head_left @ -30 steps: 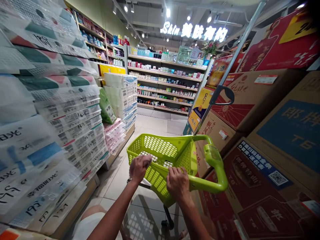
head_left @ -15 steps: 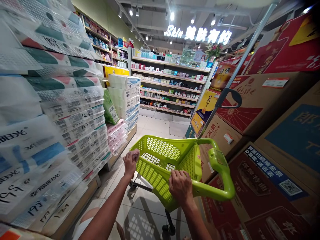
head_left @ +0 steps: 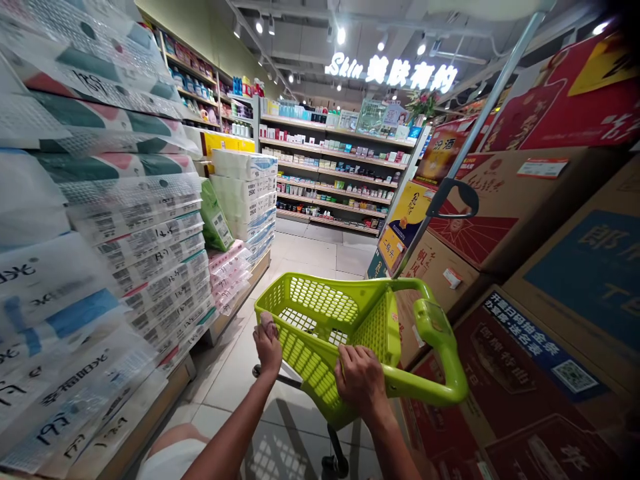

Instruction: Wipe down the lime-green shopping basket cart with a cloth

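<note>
A lime-green shopping cart [head_left: 320, 297] with perforated sides stands in the aisle before me, its basket bare and its handle to the right. My left hand [head_left: 269, 347] is closed on a crumpled pinkish-grey cloth [head_left: 269, 325], held against the outer side of the basket near its left end, just below the rim. My right hand [head_left: 361, 377] is wrapped over the basket's near rim, close to the handle end. The undersides of its fingers are hidden by the rim.
Stacked tissue packs [head_left: 165, 260] line the left side, with more paper packs [head_left: 245, 193] beyond. Liquor cartons [head_left: 480, 220] rise on the right, beside a metal pole [head_left: 480, 127] with a dark grip. Shelves of small boxed goods [head_left: 330, 167] stand ahead across the tiled floor [head_left: 300, 243].
My left hand has moved down with the cloth, from the rim at the basket's left end onto its outer side. My right hand stays on the rim.
</note>
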The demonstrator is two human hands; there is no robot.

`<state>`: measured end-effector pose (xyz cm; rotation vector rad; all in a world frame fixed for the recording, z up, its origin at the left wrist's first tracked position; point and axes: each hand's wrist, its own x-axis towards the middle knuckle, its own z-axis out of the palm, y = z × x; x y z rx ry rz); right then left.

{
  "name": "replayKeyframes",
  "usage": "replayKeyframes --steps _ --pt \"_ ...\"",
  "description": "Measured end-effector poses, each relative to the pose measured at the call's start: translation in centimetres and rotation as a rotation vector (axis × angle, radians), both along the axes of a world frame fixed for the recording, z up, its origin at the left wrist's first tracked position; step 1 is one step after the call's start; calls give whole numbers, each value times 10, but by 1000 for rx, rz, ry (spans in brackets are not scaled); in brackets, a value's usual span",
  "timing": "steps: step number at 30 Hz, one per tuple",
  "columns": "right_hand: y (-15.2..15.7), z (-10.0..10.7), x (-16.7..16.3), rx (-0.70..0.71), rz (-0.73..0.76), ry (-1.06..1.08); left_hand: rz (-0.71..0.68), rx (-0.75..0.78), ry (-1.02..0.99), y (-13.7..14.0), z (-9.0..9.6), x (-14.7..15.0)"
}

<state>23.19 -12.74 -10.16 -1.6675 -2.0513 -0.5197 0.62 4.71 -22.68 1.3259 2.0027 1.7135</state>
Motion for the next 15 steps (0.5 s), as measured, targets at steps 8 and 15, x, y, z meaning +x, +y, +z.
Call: replayKeyframes --steps 8,15 --pt "-18 23 18 -43 -73 -34 9 -95 107 -18 -6 22" --pt "-38 48 55 28 -190 -78 -269 74 90 -67 -25 75"
